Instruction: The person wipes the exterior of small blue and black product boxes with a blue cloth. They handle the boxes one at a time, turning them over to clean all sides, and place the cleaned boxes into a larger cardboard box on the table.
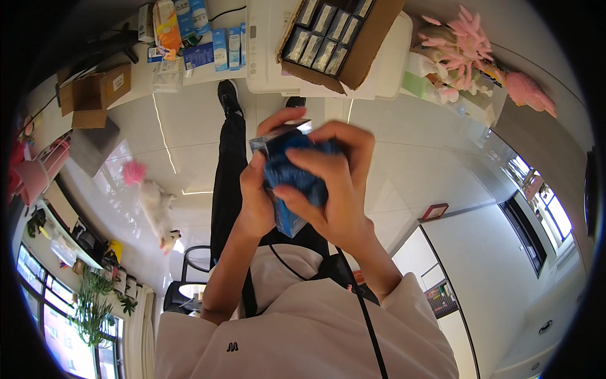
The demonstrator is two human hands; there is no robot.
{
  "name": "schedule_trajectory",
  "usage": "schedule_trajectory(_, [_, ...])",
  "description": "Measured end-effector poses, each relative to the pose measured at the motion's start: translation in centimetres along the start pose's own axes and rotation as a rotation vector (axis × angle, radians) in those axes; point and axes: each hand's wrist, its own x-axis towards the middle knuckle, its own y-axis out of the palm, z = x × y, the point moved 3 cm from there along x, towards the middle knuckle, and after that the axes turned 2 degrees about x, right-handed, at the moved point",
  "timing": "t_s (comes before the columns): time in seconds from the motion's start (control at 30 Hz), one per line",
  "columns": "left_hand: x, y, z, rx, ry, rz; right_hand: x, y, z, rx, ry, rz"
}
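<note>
Just in front of my body, my left hand (258, 194) grips a small blue box (289, 219) with a clear or shiny end, its fingers wrapped behind and over the top. My right hand (331, 184) presses a crumpled blue cloth (303, 177) against the box's near face, fingers bent over it. The cloth is blurred, and it covers much of the box. Beyond the hands, an open cardboard box (357, 71) holds several wrapped dark packs (326, 35) in rows.
The cardboard box rests on a white printer (265, 71). Blue cartons (220, 49) stand to its left, near a small open carton (94, 94). Pink dried flowers (466, 45) are at the right. A white cat (156, 208) lies on the floor, beside a chair (177, 296).
</note>
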Motion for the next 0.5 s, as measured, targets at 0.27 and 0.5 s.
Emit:
schedule_trajectory(0.27, [0.2,-3.1,-2.4,0.001,0.109,-0.211,-0.6,4.3,1.3,0.236,0.042,0.151])
schedule_trajectory(0.5, [-2.0,-2.8,-0.6,-0.089,-0.15,-0.365,5.6,4.9,-0.2,0.054,-0.007,0.083])
